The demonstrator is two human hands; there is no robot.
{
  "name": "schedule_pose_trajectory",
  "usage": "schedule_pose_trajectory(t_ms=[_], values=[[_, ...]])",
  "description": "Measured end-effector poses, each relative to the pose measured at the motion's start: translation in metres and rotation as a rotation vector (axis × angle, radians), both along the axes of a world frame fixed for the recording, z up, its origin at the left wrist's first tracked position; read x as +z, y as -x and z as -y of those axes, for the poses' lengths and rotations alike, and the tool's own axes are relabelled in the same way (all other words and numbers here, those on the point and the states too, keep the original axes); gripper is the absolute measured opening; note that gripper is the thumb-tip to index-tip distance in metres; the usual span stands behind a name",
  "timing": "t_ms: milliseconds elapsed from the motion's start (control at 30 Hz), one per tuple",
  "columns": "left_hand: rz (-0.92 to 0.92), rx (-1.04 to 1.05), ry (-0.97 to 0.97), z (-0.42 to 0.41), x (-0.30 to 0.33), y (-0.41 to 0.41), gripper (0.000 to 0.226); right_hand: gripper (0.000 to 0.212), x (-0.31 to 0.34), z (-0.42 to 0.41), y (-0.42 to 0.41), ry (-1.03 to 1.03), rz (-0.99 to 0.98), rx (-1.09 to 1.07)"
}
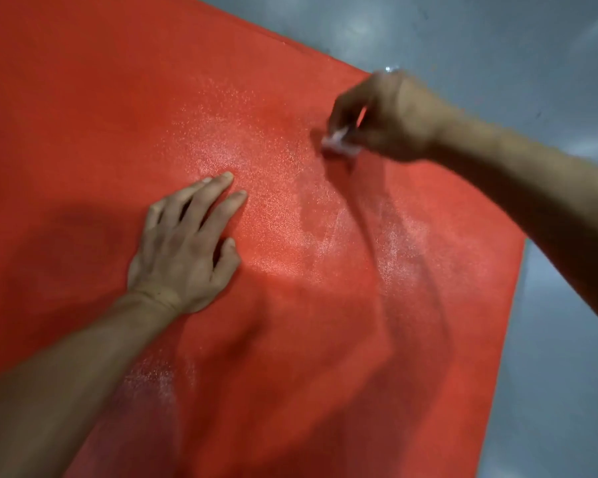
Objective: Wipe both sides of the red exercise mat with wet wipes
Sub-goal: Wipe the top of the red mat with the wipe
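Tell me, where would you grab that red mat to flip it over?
Probably the corner of the red mat at right, coming in from the grey floor: two free edges meet there, clear of the pressing left hand and the wiping right hand.

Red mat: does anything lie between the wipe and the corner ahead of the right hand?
Nothing visible. The right hand grips the wet wipe against the red mat; bare mat runs to its corner. The left hand rests flat elsewhere.
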State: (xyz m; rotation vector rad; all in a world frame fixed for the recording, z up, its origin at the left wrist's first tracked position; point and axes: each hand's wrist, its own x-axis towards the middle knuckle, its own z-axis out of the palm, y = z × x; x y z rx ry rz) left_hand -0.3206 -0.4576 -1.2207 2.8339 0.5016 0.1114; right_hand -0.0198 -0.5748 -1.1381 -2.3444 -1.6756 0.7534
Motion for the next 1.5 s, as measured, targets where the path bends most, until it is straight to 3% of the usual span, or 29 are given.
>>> schedule_pose_trajectory(t_ms=[100, 267, 367, 533, 633, 833, 900, 967, 1067, 1133, 1233, 1367, 1433, 1500], values=[[0.004, -0.001, 0.001, 0.0, -0.001, 0.0, 0.062, 0.014, -0.006, -0.004, -0.022, -0.011, 0.13, -0.138], [-0.003, 0.006, -0.006, 0.001, -0.001, 0.001, 0.062, 0.013, -0.014, 0.037, 0.076, 0.01, -0.215, 0.02], [0.0, -0.001, -0.006, 0.0, -0.001, 0.0, 0.062, 0.01, -0.003, 0.053, 0.11, 0.082, -0.319, 0.161], [0.002, 0.0, -0.005, 0.0, -0.001, 0.001, 0.062, 0.02, 0.008, 0.022, 0.024, -0.113, 0.041, -0.091], [-0.005, 0.002, -0.001, 0.0, -0.001, 0.0, 0.062, 0.013, -0.001, 0.026, 0.024, -0.034, 0.075, -0.127], [0.003, -0.001, -0.006, 0.001, -0.001, 0.001, 0.063, 0.018, -0.008, 0.077, 0.139, 0.035, -0.328, 0.115], [0.002, -0.004, -0.009, 0.0, -0.001, 0.0, 0.063, 0.014, -0.001, 0.075, 0.138, 0.033, -0.363, 0.161], [-0.008, -0.007, -0.006, -0.001, -0.001, 0.0, 0.063, 0.012, 0.002, 0.055, 0.106, -0.067, -0.206, 0.078], [-0.011, -0.003, 0.004, -0.001, 0.0, 0.0, 0.062, 0.033, 0.001, 0.024, 0.051, -0.13, 0.113, -0.056], [-0.022, -0.004, 0.007, 0.0, -0.001, 0.0, 0.062, 0.035, -0.006, 0.023, 0.049, -0.109, 0.153, -0.067], [-0.03, 0.002, 0.006, 0.0, -0.001, 0.0, 0.063, 0.014, -0.014, 0.047, 0.102, -0.089, -0.028, -0.01], [-0.023, 0.001, 0.005, -0.001, -0.001, 0.001, 0.064, 0.024, -0.002, 0.095, 0.201, 0.109, -0.438, 0.182], [-0.017, 0.001, 0.0, -0.001, -0.002, 0.0, 0.063, 0.025, 0.002, 0.095, 0.199, 0.087, -0.446, 0.191], [-0.013, -0.001, -0.003, -0.001, -0.002, 0.0, 0.063, 0.019, 0.003, 0.079, 0.164, -0.049, -0.307, 0.066]])
